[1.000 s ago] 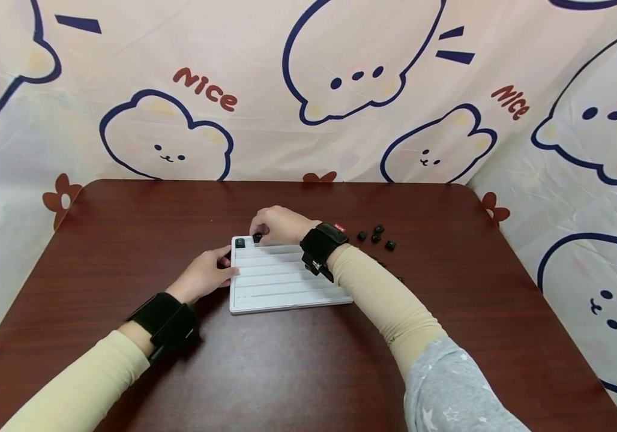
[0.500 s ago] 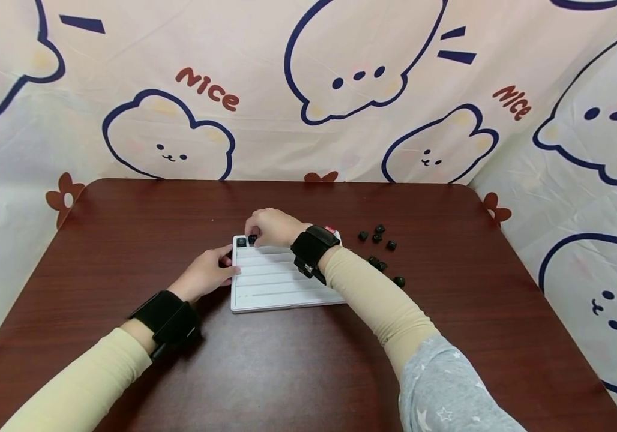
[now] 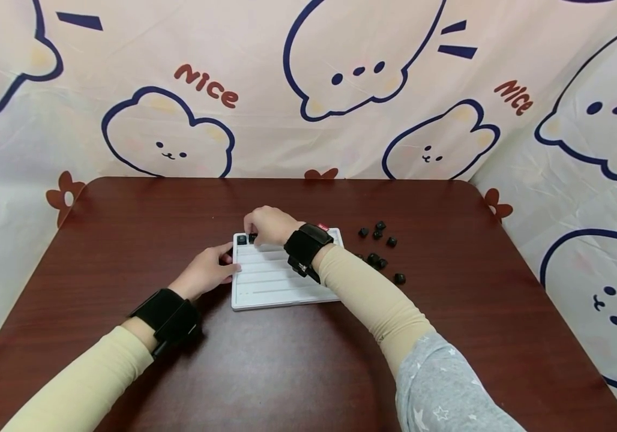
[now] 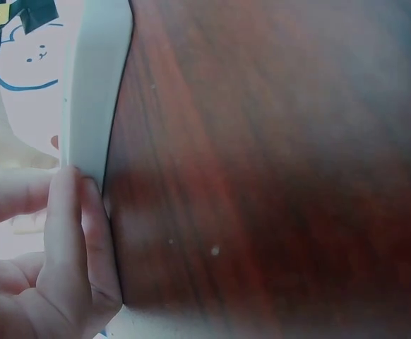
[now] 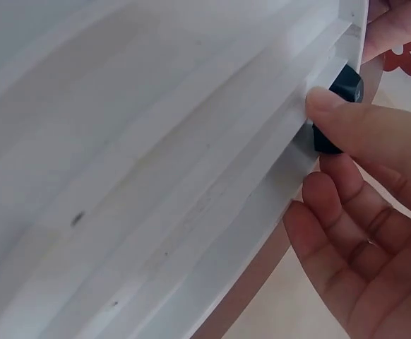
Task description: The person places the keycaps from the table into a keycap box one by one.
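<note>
A white ridged tray [image 3: 265, 279] lies on the table with long parallel channels across it. My left hand [image 3: 206, 273] grips its left edge; in the left wrist view the fingers [image 4: 64, 240] sit against the tray's side wall [image 4: 96, 92]. A black keycap [image 3: 241, 240] rests in the top-left corner of the tray. Beside it my right hand [image 3: 270, 225] pinches a second black keycap [image 5: 326, 141] between thumb and index finger, at the tray's far channel. In the right wrist view the corner keycap [image 5: 347, 83] shows just past the thumb, which partly covers the held one.
Several loose black keycaps [image 3: 377, 234] lie on the table right of the tray, some close by the right forearm [image 3: 373, 294]. The brown wooden table [image 3: 287, 372] ends at a printed curtain [image 3: 265, 138] behind and at the sides.
My right hand has moved slightly left along the far channel, bringing its keycap up beside the corner one. The left hand keeps its grip on the tray.
</note>
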Available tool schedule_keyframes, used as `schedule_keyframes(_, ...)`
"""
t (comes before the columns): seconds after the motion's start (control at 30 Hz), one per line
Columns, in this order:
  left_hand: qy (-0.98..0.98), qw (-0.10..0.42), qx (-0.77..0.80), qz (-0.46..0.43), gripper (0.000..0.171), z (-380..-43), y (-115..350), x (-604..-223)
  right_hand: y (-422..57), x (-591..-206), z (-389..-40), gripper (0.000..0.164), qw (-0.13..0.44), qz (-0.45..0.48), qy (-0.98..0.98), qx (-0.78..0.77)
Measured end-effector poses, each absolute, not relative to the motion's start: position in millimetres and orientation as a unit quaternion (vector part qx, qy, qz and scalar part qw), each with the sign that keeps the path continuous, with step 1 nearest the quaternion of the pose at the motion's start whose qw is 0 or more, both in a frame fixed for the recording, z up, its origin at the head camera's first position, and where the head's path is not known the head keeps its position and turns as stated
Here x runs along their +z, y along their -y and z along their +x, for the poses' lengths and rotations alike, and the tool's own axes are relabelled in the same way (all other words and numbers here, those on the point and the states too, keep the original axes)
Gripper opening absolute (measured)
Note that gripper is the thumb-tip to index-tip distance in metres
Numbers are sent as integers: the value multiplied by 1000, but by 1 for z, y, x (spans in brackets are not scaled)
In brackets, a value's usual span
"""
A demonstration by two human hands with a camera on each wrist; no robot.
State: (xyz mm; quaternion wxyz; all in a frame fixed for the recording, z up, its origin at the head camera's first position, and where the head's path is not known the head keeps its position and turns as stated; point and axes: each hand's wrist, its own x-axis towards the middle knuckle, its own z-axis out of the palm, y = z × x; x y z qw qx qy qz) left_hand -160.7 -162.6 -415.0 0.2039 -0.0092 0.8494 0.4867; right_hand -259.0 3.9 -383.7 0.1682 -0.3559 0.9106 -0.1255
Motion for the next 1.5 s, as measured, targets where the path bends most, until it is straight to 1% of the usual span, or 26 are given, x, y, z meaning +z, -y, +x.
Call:
schedule_keyframes(0.17,-852,204,483,-9,66,-161,164,-417,-2,-385,-259,21,169,-355,-911,-125)
schedule_keyframes(0.6,-857,200,475,-6,66,-161,162,-416,-6,-381,-261,18,179,-348,-911,-133)
schedule_keyframes(0.9,-854,191,484,-5,67,-159,161,-416,-5,-381,-261,14,173,-345,-912,-135)
schedule_keyframes(1.23,-860,195,472,-5,66,-162,161,-416,-7,-385,-262,13,161,-341,-913,-154)
schedule_keyframes(1.5,-873,181,452,11,65,-159,161,-416,-7,-385,-259,11,161,-339,-912,-166)
